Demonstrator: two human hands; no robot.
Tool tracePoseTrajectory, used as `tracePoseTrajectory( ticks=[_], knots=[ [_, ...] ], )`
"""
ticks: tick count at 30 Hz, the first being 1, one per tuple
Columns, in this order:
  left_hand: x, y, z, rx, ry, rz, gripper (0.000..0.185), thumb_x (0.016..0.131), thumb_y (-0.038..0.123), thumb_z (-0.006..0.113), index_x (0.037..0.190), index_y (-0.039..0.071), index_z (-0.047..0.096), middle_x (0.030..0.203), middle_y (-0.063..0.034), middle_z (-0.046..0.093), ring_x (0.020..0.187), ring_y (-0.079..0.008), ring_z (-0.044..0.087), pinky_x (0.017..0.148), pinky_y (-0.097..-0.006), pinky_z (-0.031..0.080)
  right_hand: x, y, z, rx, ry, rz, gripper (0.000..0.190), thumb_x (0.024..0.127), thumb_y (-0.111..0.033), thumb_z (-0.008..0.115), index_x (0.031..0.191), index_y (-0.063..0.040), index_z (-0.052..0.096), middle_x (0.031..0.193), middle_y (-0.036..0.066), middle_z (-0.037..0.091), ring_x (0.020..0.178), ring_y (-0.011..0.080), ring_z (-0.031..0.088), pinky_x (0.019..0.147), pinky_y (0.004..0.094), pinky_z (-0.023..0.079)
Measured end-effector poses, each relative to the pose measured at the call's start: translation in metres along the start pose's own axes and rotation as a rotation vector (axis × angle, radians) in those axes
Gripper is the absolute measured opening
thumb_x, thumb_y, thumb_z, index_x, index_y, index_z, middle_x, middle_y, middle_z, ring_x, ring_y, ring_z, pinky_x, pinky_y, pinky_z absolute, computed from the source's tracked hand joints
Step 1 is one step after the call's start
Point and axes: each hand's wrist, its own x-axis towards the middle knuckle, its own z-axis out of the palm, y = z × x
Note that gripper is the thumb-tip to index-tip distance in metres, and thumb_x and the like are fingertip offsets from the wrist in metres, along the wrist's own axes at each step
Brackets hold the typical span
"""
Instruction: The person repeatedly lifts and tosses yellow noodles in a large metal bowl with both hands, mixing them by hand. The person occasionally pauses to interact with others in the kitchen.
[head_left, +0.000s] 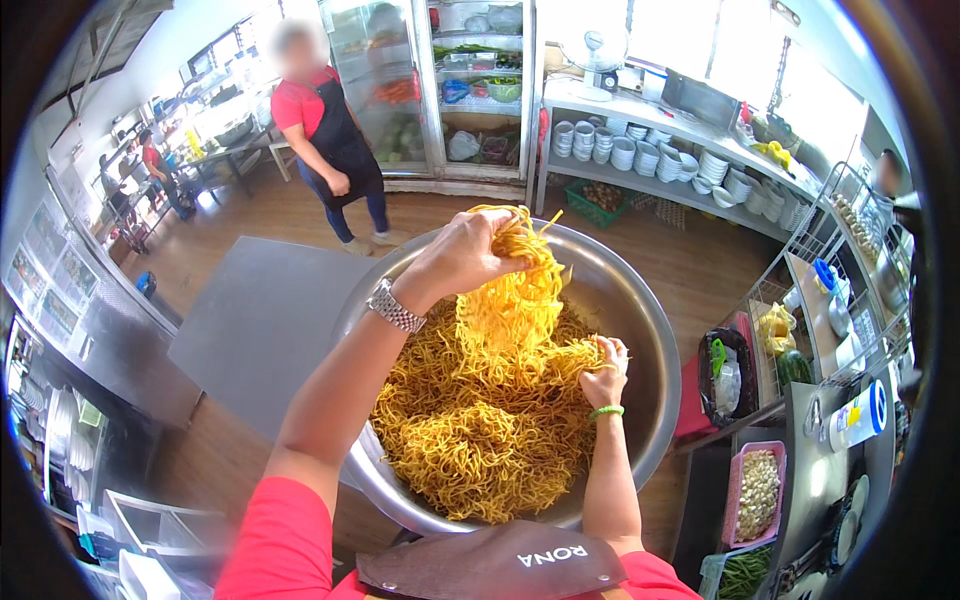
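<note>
A large round metal basin (652, 330) stands before me, filled with yellow-brown noodles (480, 457). My left hand (469, 251), with a metal-link watch (396, 306) on its wrist, is raised above the far part of the basin. It grips a bunch of noodles (517, 300) whose strands hang down to the heap. Lower and to the right, my right hand (606, 371) is closed around another clump of noodles inside the basin, near its right wall. A green band (606, 412) circles that wrist. Noodles partly hide the fingers of both hands.
A grey tabletop (262, 330) extends left of the basin. A person (326, 135) in a dark apron stands beyond it, before a glass-door refrigerator (480, 90). Stacked white bowls (622, 154) line a far shelf. At right are a pink basket (756, 491) and a wire rack (825, 217).
</note>
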Motion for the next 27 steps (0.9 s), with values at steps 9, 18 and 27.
tracePoseTrajectory(
  ticks=[9, 18, 27],
  knots=[
    [-0.058, -0.105, 0.16, 0.176, -0.342, -0.458, 0.109, 0.066, 0.044, 0.083, 0.153, 0.022, 0.021, 0.158, -0.0244, 0.011, 0.146, -0.0419, 0.012, 0.117, -0.0486, 0.025, -0.006, -0.038, -0.002, -0.084, -0.103, -0.041, 0.085, 0.058, -0.011, 0.077, 0.136, -0.027, 0.049, 0.149, 0.012, 0.035, 0.142, 0.0307, 0.028, 0.11, 0.0581, 0.025],
    [-0.001, -0.082, 0.101, -0.185, -0.156, -0.208, 0.067, 0.08, 0.062, 0.067, 0.106, 0.001, 0.064, 0.113, -0.0244, 0.061, 0.108, -0.0353, 0.059, 0.092, -0.0425, 0.049, -0.006, -0.031, 0.007, -0.043, -0.121, -0.136, 0.081, 0.063, -0.038, 0.086, 0.135, -0.024, 0.051, 0.146, 0.012, 0.04, 0.138, 0.031, 0.034, 0.108, 0.0497, 0.024],
    [0.027, -0.043, 0.045, -0.092, 0.072, 0.047, 0.044, 0.073, 0.005, 0.071, 0.115, 0.0, 0.061, 0.095, -0.0239, 0.067, 0.095, -0.0321, 0.067, 0.083, -0.0372, 0.05, -0.005, -0.032, 0.004, -0.054, -0.179, -0.103, 0.072, 0.064, -0.021, 0.084, 0.13, -0.025, 0.056, 0.145, 0.012, 0.041, 0.136, 0.0306, 0.037, 0.108, 0.0528, 0.024]
  ],
)
